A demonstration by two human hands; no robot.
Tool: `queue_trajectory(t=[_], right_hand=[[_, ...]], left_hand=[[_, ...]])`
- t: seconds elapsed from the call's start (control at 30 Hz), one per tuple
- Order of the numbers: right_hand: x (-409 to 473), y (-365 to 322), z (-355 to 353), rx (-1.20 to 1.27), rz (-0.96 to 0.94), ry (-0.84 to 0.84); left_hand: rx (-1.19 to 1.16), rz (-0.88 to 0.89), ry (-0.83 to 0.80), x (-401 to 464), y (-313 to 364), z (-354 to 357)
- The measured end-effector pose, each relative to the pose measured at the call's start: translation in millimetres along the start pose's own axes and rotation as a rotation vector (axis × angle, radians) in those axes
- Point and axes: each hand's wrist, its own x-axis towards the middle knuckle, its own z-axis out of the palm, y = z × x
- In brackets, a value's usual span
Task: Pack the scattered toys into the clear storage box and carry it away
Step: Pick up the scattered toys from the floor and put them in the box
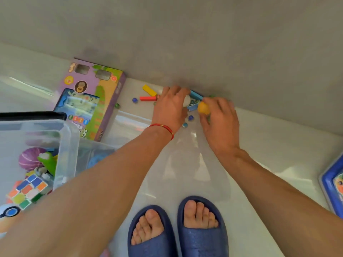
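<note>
While its fingers [221, 103] curl around a small yellow ball [203, 108], the right hand [220, 123] sits at one o'clock in the frame, by the grey wall [185, 34]. Just beside it at twelve o'clock, the left hand [171, 106] reaches palm down over marbles [190, 117] and blue blocks [195, 94]; whether its fingers grip anything cannot be told. Yellow and red blocks [148, 98] lie on the floor [269, 149] toward eleven. Holding a puzzle cube [27, 191], the clear storage box [66, 145] stands at nine o'clock, with a purple game box [94, 93] just beyond it.
</note>
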Motion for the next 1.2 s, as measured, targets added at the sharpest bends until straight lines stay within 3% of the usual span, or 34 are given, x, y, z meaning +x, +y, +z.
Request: queue_trajectory(t=[0.2, 0.27, 0.37, 0.5, 0.67, 0.8, 0.93, 1.0, 1.07, 1.2], right_hand=[[-20, -13, -39, 1.068, 1.022, 0.162], [-25, -10, -50, 1.112, 1.111, 0.159], [-31, -12, -64, 1.110, 1.097, 0.199], [-32, -59, -83, 1.179, 0.928, 0.143], [-39, -176, -117, 1.268, 0.283, -0.220], [-63, -259, -111, 0.985, -0.243, -0.436], [-90, -281, -86, 0.715, -0.490, -0.545], [-100, -279, -82, 0.559, -0.597, -0.535], [-102, -272, -87, 0.580, -0.624, -0.474], [-86, -230, -96, 0.707, -0.429, -0.220]], left_hand=[[0.081, 0.072, -0.050, 18, -6, 10], [0.086, 0.080, -0.042, 24, -7, 5], [0.023, 0.008, 0.023, 19, 1, -15], [-0.471, -0.313, 0.278, -21, 40, -89], [-0.587, -0.527, 0.578, -136, 33, -227], [-0.541, -0.798, 0.540, -224, -7, -257], [-0.626, -0.961, 0.456, -266, -29, -255], [-0.537, -0.957, 0.455, -272, -26, -254], [-0.385, -0.877, 0.485, -264, -11, -256], [-0.183, -0.441, 0.545, -225, 34, -250]])
